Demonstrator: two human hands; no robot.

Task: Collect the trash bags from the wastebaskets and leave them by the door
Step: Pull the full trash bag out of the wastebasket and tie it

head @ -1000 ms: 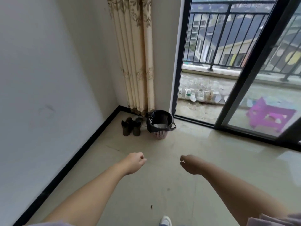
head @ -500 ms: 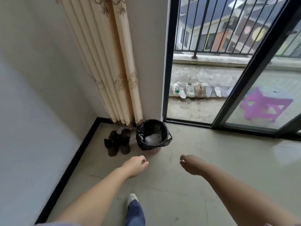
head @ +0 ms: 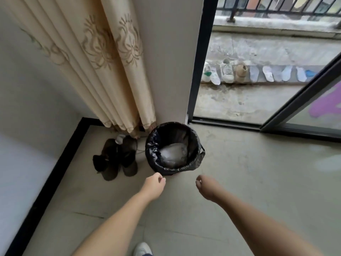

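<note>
Black trash bag (head: 156, 159) not yet lifted, lining wastebasket (head: 172, 174) near curtain. Left hand (head: 154, 185), right hand (head: 206, 188) near rim, loosely curled, empty.

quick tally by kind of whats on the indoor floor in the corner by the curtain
wastebaskets with a black trash bag: 1
dark shoes: 2
pale trash inside the bag: 1 clump, pieces cannot be told apart
total: 4
</note>
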